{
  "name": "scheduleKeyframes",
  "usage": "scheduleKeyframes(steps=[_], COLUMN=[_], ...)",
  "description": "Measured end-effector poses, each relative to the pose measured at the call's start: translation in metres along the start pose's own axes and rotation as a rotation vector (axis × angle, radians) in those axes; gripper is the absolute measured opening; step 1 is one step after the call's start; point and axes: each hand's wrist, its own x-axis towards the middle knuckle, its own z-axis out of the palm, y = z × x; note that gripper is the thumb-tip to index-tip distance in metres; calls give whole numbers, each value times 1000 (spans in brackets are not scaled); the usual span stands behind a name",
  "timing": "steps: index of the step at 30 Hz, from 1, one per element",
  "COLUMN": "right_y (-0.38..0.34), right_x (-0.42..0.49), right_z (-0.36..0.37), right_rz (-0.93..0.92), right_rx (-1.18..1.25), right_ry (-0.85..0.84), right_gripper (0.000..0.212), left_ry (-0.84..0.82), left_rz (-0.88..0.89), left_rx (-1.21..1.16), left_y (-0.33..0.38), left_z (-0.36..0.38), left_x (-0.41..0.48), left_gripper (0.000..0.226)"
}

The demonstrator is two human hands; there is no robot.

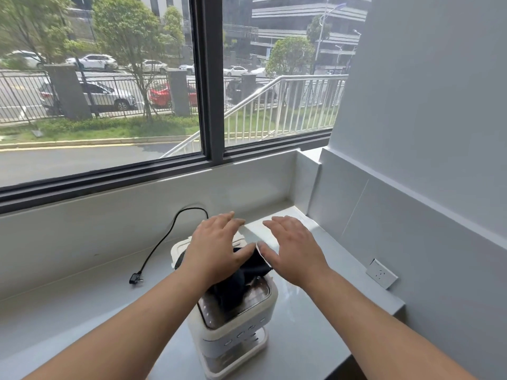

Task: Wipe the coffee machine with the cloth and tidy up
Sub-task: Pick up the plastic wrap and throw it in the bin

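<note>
The pale grey stone bench fills the lower frame under the window, carrying the small white plastic coffee machine at lower centre, turned so its buttons face the person. A dark, crumpled cloth lies on its top, apparently dropped there for wiping. The left hand rests flat over the cloth, fingers spread and released; the right hand hovers just beside it, also open, grasping nothing. A black power cord trails unplugged at centre left, well apart from the white wall socket. The hands hide the machine's rear and much of the cloth.
</note>
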Motion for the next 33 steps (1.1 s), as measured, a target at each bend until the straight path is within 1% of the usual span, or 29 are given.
scheduleKeyframes(steps=[6,10,14,19,25,33], right_y=[70,117,161,208,251,285], right_x=[7,6,0,-12,-26,-42], right_z=[-7,-8,-2,15,44,88], right_rz=[75,144,201,251,275,322], right_rx=[-20,-24,-9,-11,-34,5], right_ry=[-30,-56,-96,-169,-256,-346], right_gripper=[64,74,84,89,85,74], left_ry=[-46,-115,-192,-270,-344,-481], left_rz=[18,31,53,56,53,-17], left_rx=[39,100,165,205,228,223], left_y=[50,83,108,134,155,155], left_z=[27,54,85,126,177,248], left_x=[36,59,76,88,93,77], left_gripper=[78,88,90,92,92,90])
